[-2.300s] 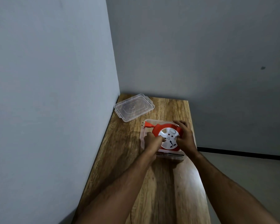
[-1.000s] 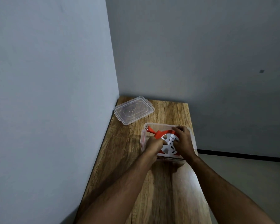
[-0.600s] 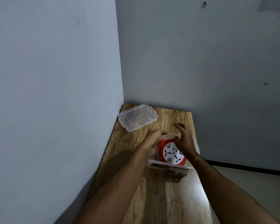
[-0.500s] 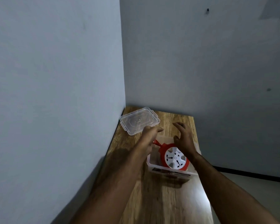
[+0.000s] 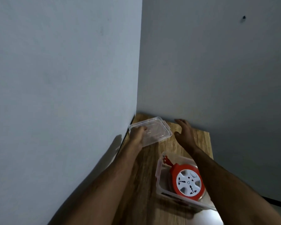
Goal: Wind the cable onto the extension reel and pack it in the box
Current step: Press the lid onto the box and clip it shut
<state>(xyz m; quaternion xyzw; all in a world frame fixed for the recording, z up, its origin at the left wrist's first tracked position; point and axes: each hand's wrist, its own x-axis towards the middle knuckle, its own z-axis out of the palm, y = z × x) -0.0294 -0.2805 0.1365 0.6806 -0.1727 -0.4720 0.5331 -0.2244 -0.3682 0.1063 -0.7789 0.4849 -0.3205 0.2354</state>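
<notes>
Our wooden table (image 5: 146,159) filled a grey-walled corner (image 5: 138,78). Our left hand (image 5: 137,135) gripped the clear lid (image 5: 157,130); right hand (image 5: 184,132) hovered, fingers spread. The reel (image 5: 187,182) lay in the box (image 5: 158,174).

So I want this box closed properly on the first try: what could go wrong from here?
The plug pokes up at the box's far left corner, near the rim, so the lid might catch on it. Only the left hand grips the lid, at one edge; the right hand hovers open beside it, so the lid could tilt or slip. The reel looks tilted and may sit too high.
</notes>
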